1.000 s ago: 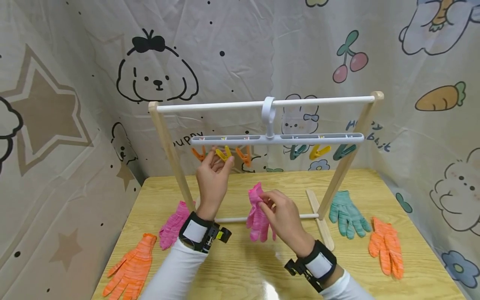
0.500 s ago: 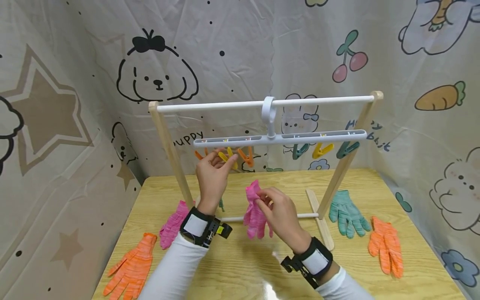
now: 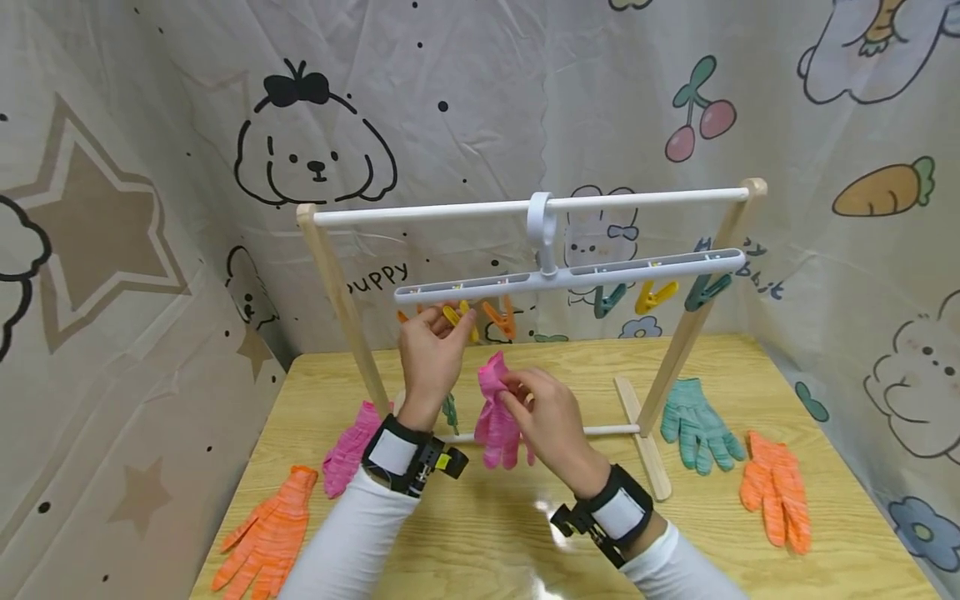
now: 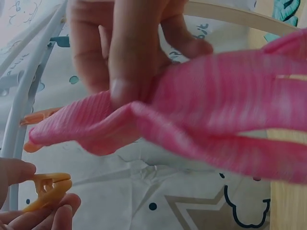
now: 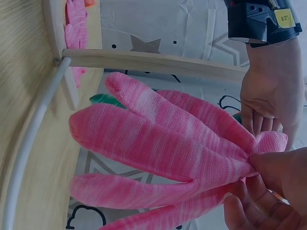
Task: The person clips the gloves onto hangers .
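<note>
My left hand pinches a yellow clothespin between thumb and fingers under the left half of a white clip hanger. Lower and to the right, my right hand pinches a pink knit glove at its cuff, with the glove's fingers hanging down. In the right wrist view the glove spreads wide, its gathered cuff between thumb and fingers. The cuff is below the yellow clothespin in the head view. An orange clothespin hangs just right of my left hand.
The hanger hooks over a white rod on a wooden stand. On its right half hang green and yellow clothespins. Orange and pink gloves lie left; green and orange ones lie right.
My right hand has brought the pink glove left and slightly up, closer to my left hand. The hanger has shifted right and tilted, left end down and right end up.
</note>
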The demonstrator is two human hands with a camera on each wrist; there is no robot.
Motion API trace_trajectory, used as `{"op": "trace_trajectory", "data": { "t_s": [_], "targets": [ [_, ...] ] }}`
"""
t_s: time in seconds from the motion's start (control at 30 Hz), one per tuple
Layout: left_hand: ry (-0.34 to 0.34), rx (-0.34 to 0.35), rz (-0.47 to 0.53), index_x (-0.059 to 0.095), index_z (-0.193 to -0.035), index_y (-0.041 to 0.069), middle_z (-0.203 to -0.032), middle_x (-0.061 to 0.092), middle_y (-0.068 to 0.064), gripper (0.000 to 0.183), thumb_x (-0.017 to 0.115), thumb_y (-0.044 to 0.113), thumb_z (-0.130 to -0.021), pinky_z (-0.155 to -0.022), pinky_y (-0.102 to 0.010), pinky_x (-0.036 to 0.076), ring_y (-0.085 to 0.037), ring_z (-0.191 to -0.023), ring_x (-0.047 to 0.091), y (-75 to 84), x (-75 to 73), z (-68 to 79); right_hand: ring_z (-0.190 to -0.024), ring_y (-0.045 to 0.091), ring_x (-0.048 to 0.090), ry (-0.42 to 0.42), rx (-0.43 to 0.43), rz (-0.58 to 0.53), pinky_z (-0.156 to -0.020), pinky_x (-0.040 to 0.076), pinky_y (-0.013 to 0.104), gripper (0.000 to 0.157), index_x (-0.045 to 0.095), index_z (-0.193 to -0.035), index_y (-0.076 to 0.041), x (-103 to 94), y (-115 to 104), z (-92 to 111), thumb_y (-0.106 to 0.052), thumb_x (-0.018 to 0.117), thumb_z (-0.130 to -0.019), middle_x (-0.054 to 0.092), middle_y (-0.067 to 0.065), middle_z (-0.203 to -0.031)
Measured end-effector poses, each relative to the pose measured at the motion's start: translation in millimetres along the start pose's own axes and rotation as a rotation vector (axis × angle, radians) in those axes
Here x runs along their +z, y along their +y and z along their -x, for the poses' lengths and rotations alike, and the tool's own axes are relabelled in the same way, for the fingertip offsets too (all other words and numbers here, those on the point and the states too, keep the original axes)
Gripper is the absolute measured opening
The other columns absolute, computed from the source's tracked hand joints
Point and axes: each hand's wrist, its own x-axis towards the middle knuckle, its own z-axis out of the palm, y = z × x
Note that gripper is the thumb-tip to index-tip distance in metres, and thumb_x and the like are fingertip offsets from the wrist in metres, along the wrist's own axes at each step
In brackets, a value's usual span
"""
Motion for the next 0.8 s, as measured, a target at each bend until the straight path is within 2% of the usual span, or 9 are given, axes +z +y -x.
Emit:
{"op": "trace_trajectory", "data": {
  "t_s": [0.17,0.27,0.4,0.5,0.63,0.73,0.8],
  "targets": [
    [0.006,0.023,-0.01,0.074,-0.099,-0.003,-0.098,0.078,-0.02,0.021,0.075,0.017,-0.091,-0.062,-0.016,0.056,-0.027,-0.088,0.078,2.0,0.2,-0.8,-0.074,0.014,0.065,0.007,-0.019,-0.012,-0.059,0.051,0.019,0.014,0.075,-0.102,-0.005,0.4,-5.8,-7.9,-0.008,0.077,-0.088,0.073,0.007,-0.09],
    [0.016,0.037,-0.025,0.075,-0.095,-0.002,-0.085,0.077,-0.02,0.019,0.075,0.017,-0.091,-0.055,-0.015,0.05,-0.026,-0.078,0.077,2.5,0.4,-0.6,-0.074,0.014,0.065,0.007,-0.021,-0.018,-0.059,0.051,0.019,0.013,0.075,-0.102,-0.004,0.6,-8.5,-11.4,-0.009,0.076,-0.089,0.073,0.007,-0.089],
    [0.021,0.064,-0.032,0.076,-0.092,-0.001,-0.076,0.075,-0.019,0.019,0.074,0.017,-0.092,-0.048,-0.016,0.044,-0.025,-0.068,0.074,2.6,1.3,0.1,-0.074,0.014,0.065,0.004,-0.019,-0.015,-0.059,0.051,0.019,0.013,0.075,-0.101,-0.004,1.1,-11.1,-14.3,-0.009,0.076,-0.089,0.073,0.007,-0.089],
    [0.023,0.082,-0.034,0.077,-0.097,-0.001,-0.084,0.078,-0.017,0.019,0.073,0.017,-0.092,-0.05,-0.015,0.048,-0.015,-0.07,0.074,2.0,2.2,-0.1,-0.074,0.014,0.065,0.005,-0.024,-0.015,-0.059,0.051,0.019,0.013,0.075,-0.101,-0.004,1.8,-12.2,-15.9,-0.009,0.076,-0.089,0.073,0.007,-0.089],
    [0.03,0.101,-0.069,0.077,-0.094,0.001,-0.063,0.07,-0.014,0.017,0.073,0.017,-0.093,-0.043,-0.014,0.034,0.001,-0.05,0.055,1.3,2.4,-0.2,-0.074,0.014,0.065,0.006,-0.025,-0.014,-0.059,0.051,0.019,0.013,0.075,-0.101,-0.004,2.6,-12.9,-17.5,-0.008,0.076,-0.089,0.073,0.007,-0.089],
    [0.026,0.11,-0.091,0.076,-0.093,0.002,-0.054,0.06,-0.012,0.016,0.072,0.017,-0.093,-0.041,-0.018,0.021,0.003,-0.042,0.041,1.7,2.2,0.7,-0.074,0.014,0.064,0.006,-0.022,-0.007,-0.059,0.051,0.019,0.013,0.075,-0.102,-0.004,3.3,-12.9,-18.0,-0.008,0.076,-0.089,0.073,0.007,-0.089],
    [0.018,0.109,-0.097,0.077,-0.097,0.001,-0.055,0.061,-0.011,0.018,0.071,0.018,-0.094,-0.04,-0.019,0.02,0.004,-0.041,0.039,2.4,2.4,1.5,-0.074,0.014,0.064,0.006,-0.021,-0.003,-0.059,0.05,0.019,0.013,0.075,-0.102,-0.004,3.9,-12.6,-18.1,-0.008,0.076,-0.089,0.073,0.007,-0.09]
  ]
}}
